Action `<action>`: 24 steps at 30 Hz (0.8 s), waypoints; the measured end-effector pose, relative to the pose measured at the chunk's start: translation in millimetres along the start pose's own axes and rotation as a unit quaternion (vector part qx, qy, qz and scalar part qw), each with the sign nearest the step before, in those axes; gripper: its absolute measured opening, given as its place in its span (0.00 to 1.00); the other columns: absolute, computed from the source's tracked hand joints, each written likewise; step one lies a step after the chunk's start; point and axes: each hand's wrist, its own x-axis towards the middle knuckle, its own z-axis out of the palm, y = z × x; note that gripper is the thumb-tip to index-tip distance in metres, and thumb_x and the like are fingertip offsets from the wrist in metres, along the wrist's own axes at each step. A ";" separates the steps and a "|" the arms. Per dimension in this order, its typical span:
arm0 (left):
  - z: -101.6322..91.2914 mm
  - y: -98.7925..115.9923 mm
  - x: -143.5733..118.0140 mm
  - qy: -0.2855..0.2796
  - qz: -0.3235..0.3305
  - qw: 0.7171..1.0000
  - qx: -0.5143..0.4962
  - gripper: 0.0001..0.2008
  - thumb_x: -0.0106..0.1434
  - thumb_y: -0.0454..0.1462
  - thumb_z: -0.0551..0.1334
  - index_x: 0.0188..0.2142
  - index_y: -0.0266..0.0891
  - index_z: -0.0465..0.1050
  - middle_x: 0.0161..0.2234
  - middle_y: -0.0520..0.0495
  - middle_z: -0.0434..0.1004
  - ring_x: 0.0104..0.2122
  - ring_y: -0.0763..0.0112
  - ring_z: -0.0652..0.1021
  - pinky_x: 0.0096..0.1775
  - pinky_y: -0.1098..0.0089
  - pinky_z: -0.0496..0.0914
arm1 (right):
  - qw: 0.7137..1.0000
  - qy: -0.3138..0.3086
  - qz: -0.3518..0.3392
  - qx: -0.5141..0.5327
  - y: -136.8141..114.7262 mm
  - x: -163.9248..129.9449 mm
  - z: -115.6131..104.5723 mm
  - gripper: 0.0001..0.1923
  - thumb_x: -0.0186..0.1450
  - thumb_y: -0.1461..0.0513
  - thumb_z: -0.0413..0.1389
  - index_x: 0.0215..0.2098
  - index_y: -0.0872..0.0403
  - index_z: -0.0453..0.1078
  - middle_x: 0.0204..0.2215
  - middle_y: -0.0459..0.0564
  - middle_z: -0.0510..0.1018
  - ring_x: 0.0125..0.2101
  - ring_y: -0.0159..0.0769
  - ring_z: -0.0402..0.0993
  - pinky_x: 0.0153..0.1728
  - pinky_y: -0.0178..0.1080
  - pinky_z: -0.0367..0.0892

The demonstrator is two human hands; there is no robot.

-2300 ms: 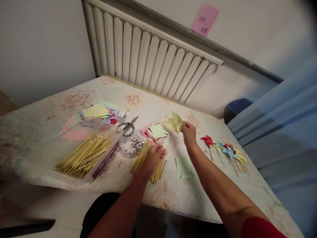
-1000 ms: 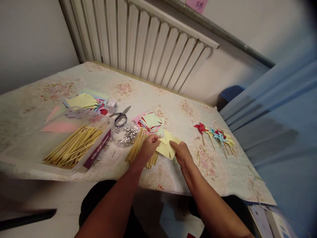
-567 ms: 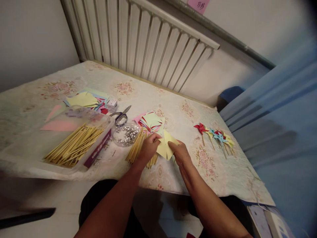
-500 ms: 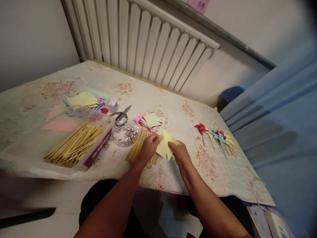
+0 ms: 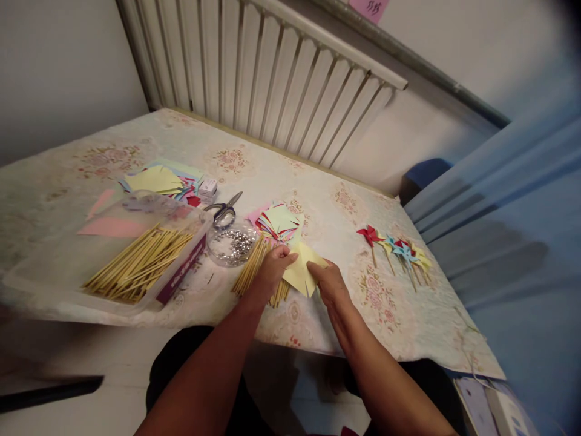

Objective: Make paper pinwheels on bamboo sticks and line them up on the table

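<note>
A yellow paper square with slits cut in from its corners is held up between my two hands, above the front of the table. My left hand pinches its left edge. On the opposite side, the thumb of my right hand presses on the paper, with the fingers hidden behind it. Beneath my left hand lies a bundle of thin wooden sticks, partly covered by the hand and paper. Just beyond is a fanned stack of coloured paper squares. A clear round dish of metal pins sits to the left.
A clear plastic bin with wooden sticks stands at left. Behind it are scissors, a small white box and a coloured paper pile. Several finished pinwheels lie at right, near a blue curtain.
The yellow paper has tilted and shifted slightly down between my hands. Both hands keep nearly the same grip, and the view has moved a little.
</note>
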 end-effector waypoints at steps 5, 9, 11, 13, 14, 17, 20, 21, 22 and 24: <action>1.9 4.9 -3.9 -0.006 -0.010 1.000 -0.005 0.20 0.47 0.44 0.69 0.24 0.39 0.57 0.20 0.58 0.60 0.20 0.79 0.64 0.24 0.75 0.58 | 1.000 -0.014 0.007 0.007 2.2 -0.9 1.0 0.13 0.50 0.57 0.59 0.33 0.56 0.73 0.27 0.48 0.81 0.26 0.39 0.76 0.27 0.36 0.68; 2.6 8.5 -6.6 -0.010 -0.021 0.999 0.030 0.18 0.50 0.45 0.67 0.24 0.39 0.59 0.20 0.57 0.60 0.20 0.77 0.64 0.24 0.74 0.57 | 1.000 -0.001 0.004 0.011 1.7 0.1 -1.5 0.13 0.49 0.58 0.59 0.33 0.56 0.73 0.27 0.48 0.81 0.27 0.39 0.76 0.27 0.36 0.69; 1.6 9.0 -6.6 -0.010 -0.010 0.998 0.062 0.16 0.53 0.47 0.65 0.25 0.39 0.62 0.21 0.55 0.63 0.21 0.76 0.65 0.25 0.73 0.58 | 1.000 -0.002 0.007 0.017 0.2 0.6 -3.2 0.13 0.49 0.58 0.59 0.33 0.55 0.73 0.27 0.48 0.81 0.27 0.39 0.77 0.28 0.36 0.69; 0.0 9.0 -5.8 -0.010 0.013 0.996 0.084 0.16 0.57 0.49 0.61 0.26 0.38 0.65 0.23 0.53 0.67 0.24 0.73 0.67 0.27 0.72 0.61 | 1.000 -0.005 0.010 0.020 -1.2 1.1 -5.1 0.14 0.49 0.58 0.59 0.33 0.55 0.73 0.28 0.49 0.81 0.27 0.39 0.77 0.29 0.36 0.70; -0.8 8.9 -5.2 -0.012 0.024 0.995 0.097 0.17 0.59 0.50 0.58 0.27 0.38 0.67 0.25 0.51 0.68 0.25 0.72 0.68 0.28 0.72 0.61 | 1.000 -0.007 0.011 0.019 -1.6 1.4 -6.0 0.14 0.49 0.58 0.59 0.33 0.55 0.73 0.28 0.49 0.81 0.27 0.40 0.77 0.29 0.37 0.70; -2.4 8.7 -3.5 -0.009 0.041 0.988 0.146 0.18 0.61 0.50 0.56 0.29 0.37 0.70 0.26 0.50 0.70 0.26 0.71 0.69 0.29 0.71 0.62 | 1.000 -0.005 0.009 0.006 -0.6 3.2 -9.3 0.14 0.49 0.59 0.59 0.33 0.55 0.73 0.28 0.49 0.82 0.27 0.39 0.77 0.29 0.36 0.70; -2.7 9.0 -2.8 0.005 0.038 0.986 0.164 0.17 0.60 0.50 0.59 0.30 0.37 0.70 0.26 0.52 0.69 0.26 0.72 0.69 0.28 0.72 0.61 | 1.000 0.002 0.007 -0.013 2.6 5.5 -12.2 0.14 0.49 0.58 0.59 0.33 0.55 0.73 0.28 0.49 0.82 0.27 0.39 0.77 0.27 0.35 0.69; -2.7 9.3 -2.8 0.003 0.037 0.987 0.156 0.17 0.59 0.50 0.59 0.31 0.37 0.69 0.26 0.52 0.68 0.26 0.72 0.68 0.28 0.72 0.61 | 1.000 0.005 0.007 -0.018 3.5 6.0 -12.9 0.14 0.49 0.58 0.59 0.33 0.56 0.73 0.28 0.49 0.82 0.27 0.39 0.77 0.27 0.35 0.69; -2.7 9.6 -2.9 -0.004 0.038 0.989 0.145 0.17 0.59 0.50 0.59 0.31 0.37 0.69 0.26 0.52 0.68 0.26 0.73 0.68 0.28 0.72 0.61 | 1.000 0.009 0.007 -0.022 4.2 6.4 -13.3 0.14 0.49 0.58 0.59 0.33 0.56 0.73 0.28 0.49 0.82 0.27 0.39 0.77 0.27 0.35 0.69; -2.7 10.3 -3.1 -0.018 0.045 0.990 0.130 0.16 0.58 0.49 0.61 0.31 0.37 0.69 0.26 0.53 0.67 0.26 0.74 0.68 0.28 0.73 0.60 | 1.000 0.011 0.007 -0.026 4.6 6.2 -13.6 0.14 0.50 0.58 0.59 0.33 0.56 0.73 0.29 0.50 0.82 0.27 0.40 0.77 0.27 0.35 0.69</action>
